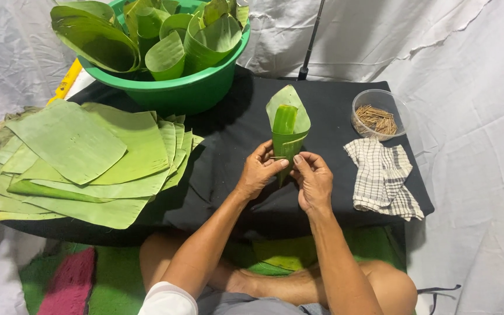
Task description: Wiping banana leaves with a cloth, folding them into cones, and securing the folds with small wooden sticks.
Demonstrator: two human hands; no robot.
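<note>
While both hands pinch it, leaf cone (287, 131) sits over table (333, 99) centre. Left hand (260, 170) closed on lower seam at 9 o'clock of cone; right hand (313, 179) closed on tip at 5 o'clock, thin stick (276, 157) at seam between fingers. Pinning judged best with overlap held flat, stick pushed through both layers. Cone long axis runs 12–6 o'clock: mouth toward 12, point toward 6. Leaves (83, 157) at 9 o'clock; basin (164, 87) at 11; stick bowl (378, 114), cloth (382, 177) at 3.
</note>
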